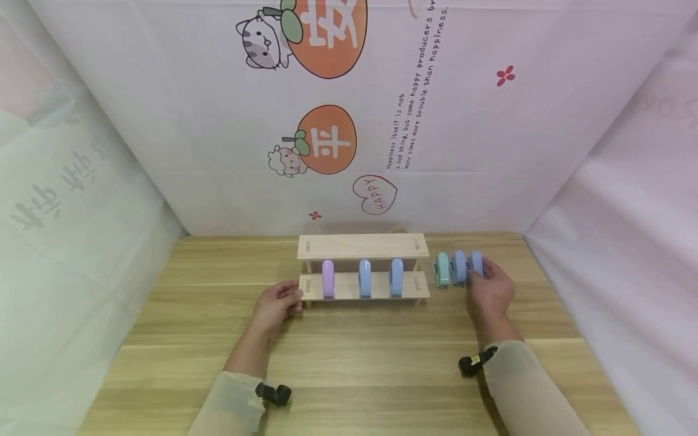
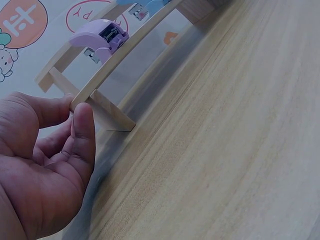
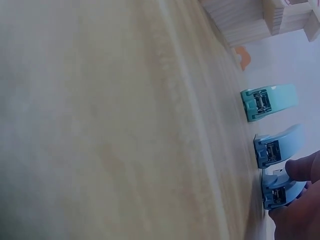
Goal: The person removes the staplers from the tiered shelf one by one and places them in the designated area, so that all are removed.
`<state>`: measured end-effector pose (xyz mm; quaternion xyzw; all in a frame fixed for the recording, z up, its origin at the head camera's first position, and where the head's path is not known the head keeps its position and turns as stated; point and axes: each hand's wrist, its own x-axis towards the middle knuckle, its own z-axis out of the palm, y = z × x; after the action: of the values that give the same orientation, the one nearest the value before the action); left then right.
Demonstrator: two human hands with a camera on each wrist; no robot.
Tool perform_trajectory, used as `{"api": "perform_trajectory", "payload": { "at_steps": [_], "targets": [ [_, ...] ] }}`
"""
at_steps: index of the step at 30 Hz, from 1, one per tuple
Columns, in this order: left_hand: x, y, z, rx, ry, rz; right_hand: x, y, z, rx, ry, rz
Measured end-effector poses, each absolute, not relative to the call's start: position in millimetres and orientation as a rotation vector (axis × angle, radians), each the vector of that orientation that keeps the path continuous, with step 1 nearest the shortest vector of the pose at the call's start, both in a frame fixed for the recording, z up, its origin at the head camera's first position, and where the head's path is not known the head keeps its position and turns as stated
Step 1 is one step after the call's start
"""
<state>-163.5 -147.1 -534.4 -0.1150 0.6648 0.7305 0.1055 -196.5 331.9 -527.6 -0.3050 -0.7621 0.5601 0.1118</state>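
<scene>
A two-step wooden shelf (image 1: 362, 245) stands on the table. My left hand (image 1: 275, 306) pinches the left end of its lower board (image 1: 346, 286) between thumb and fingers. On that board sit a purple stapler (image 1: 328, 278) and two blue staplers, one near the middle (image 1: 365, 278) and one further right (image 1: 396, 277). Right of the shelf, a teal stapler (image 1: 442, 270) and a blue stapler (image 1: 458, 267) stand on the table. Beside them my right hand (image 1: 493, 289) grips another blue stapler (image 3: 277, 190), partly covered by the fingers; its base appears close to the tabletop.
The wooden table (image 1: 360, 369) stretches in front of the shelf. Behind it hangs a white printed cloth (image 1: 218, 151), close to the shelf's back. More white cloth encloses the left (image 1: 82, 272) and right (image 1: 627, 254) sides.
</scene>
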Motion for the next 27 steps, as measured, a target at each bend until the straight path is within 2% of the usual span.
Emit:
{"api": "perform_trajectory", "payload": {
  "at_steps": [14, 27],
  "targets": [
    [-162.5, -146.5, -535.7, -0.336, 1.937, 2.17, -193.5, 334.2, -526.5, -0.862, -2.237, 1.638],
    [-164.9, -147.6, -537.1, -0.321, 1.941, 2.161, -188.0, 334.5, -506.7, -0.839, -2.153, 1.621]
  ]
}}
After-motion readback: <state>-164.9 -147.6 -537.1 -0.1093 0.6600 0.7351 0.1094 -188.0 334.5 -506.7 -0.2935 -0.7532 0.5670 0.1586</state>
